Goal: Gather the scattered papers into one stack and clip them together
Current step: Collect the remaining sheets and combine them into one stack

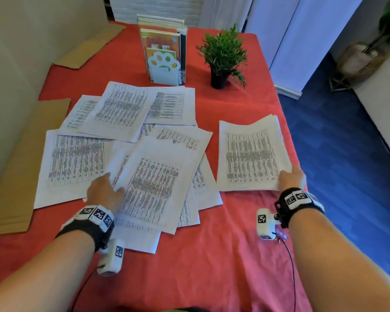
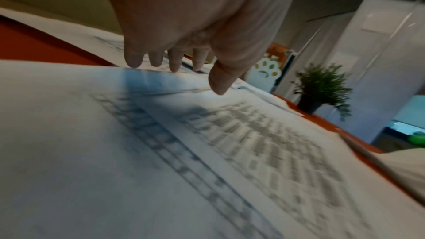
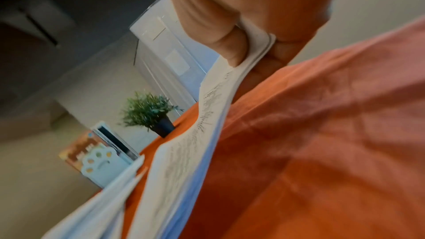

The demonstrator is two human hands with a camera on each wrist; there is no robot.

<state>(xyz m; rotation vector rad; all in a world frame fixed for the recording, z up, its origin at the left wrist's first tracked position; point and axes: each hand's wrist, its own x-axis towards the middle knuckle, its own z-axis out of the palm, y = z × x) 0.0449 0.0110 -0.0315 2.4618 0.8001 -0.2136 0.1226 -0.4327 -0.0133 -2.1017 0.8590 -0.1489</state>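
Several printed sheets, the scattered papers (image 1: 126,109), lie overlapping on the left half of the red tablecloth (image 1: 212,255). My left hand (image 1: 104,190) rests on them at the near side. In the left wrist view its straight fingers (image 2: 174,61) touch the paper (image 2: 161,152) with their tips, and the thumb is stretched out beside them. A gathered stack of papers (image 1: 250,154) lies apart on the right. My right hand (image 1: 291,179) pinches that stack's near right corner, thumb on top and fingers beneath, so the corner of the stack (image 3: 184,152) is raised off the cloth. No clip is in view.
A book holder with a paw-shaped bookend (image 1: 164,64) and a small potted plant (image 1: 223,57) stand at the back. Cardboard sheets (image 1: 16,176) lie along the left edge. The table's right edge (image 1: 286,131) runs just beside the stack, with blue floor below.
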